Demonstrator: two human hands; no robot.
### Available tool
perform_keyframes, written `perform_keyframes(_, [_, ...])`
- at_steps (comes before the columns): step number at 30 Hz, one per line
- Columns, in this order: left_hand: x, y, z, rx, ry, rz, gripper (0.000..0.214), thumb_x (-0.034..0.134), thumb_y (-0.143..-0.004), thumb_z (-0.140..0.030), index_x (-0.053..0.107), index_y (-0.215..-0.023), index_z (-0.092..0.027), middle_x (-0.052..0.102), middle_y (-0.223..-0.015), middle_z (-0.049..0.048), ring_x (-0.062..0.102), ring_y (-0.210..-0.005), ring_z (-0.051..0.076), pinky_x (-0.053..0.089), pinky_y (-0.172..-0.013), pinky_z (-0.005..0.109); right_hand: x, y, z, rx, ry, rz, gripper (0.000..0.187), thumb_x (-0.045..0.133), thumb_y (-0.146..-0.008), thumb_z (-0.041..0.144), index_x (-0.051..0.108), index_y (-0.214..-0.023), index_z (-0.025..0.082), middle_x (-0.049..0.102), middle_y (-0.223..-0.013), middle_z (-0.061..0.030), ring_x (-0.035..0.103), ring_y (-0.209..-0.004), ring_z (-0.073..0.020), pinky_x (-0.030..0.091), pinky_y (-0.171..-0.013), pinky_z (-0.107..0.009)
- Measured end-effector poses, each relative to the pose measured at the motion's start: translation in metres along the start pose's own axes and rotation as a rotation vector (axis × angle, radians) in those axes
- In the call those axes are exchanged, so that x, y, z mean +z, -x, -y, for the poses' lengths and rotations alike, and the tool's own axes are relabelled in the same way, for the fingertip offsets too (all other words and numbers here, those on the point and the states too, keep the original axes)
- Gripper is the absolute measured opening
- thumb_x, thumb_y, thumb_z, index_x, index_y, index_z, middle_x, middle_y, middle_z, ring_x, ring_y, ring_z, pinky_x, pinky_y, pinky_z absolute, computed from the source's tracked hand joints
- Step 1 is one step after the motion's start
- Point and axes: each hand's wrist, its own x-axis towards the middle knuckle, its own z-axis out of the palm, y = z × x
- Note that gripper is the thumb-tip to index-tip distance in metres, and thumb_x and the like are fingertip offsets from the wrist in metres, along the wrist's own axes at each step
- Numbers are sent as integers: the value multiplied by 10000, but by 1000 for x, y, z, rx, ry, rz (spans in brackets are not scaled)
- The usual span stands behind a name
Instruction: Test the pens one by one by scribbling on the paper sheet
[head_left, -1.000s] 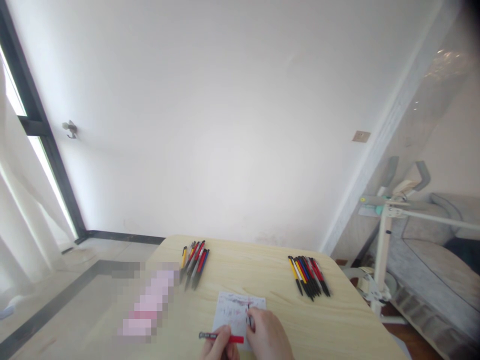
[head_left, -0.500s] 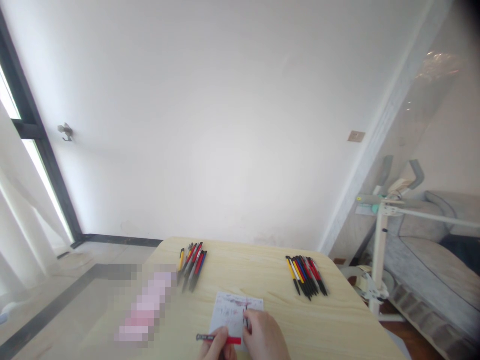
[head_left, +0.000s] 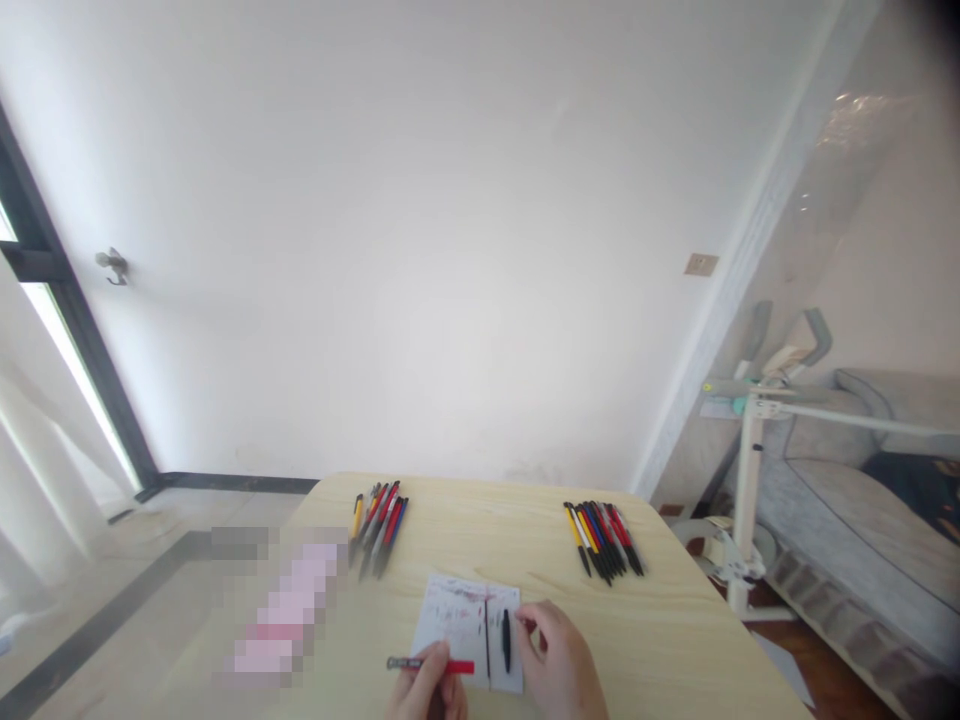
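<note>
Left hand (head_left: 427, 690), head view: thumb and fingers pinching my red pen (head_left: 461, 667) at the paper's (head_left: 454, 632) near edge.
Right hand (head_left: 562, 655): fingers curled; whether I pinch anything, cannot tell.
Black pen part (head_left: 506, 641): on paper, just beside my right hand.

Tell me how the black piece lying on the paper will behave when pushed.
The black piece looks slim and rounded, so it may roll sideways across the paper. Being small, it is probably light. Its straight shape suggests stiffness.
</note>
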Motion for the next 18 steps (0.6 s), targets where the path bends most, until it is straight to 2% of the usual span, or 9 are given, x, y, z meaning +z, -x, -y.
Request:
perform_keyframes(2, [2,0,0,8,5,-13,519,716,-474,-592,389,-387,-199,341,-250,-64,314,-235,61,162,-309,208,0,3,-7,-36,-14,-38,190,436,-796,138,614,-837,190,621,-823,-61,576,-803,-187,432,-720,-258])
perform_keyframes(11, [12,18,-10,59,-27,20,443,658,-634,-519,432,-456,-182,427,-335,-43,385,-294,72,199,-349,209,3,11,-17,-64,48,-128,203,479,-777,144,622,-906,209,589,-986,-83,543,-947,-221,423,-846,-332])
perform_keyframes(18, [12,20,-11,57,0,19,408,651,-667,-470,443,-465,-184,429,-348,-40,389,-311,82,195,-360,219,2,12,-17,-60,82,-94,215,492,-781,175,619,-951,215,571,-1062,-91,512,-1018,-233,402,-897,-359])
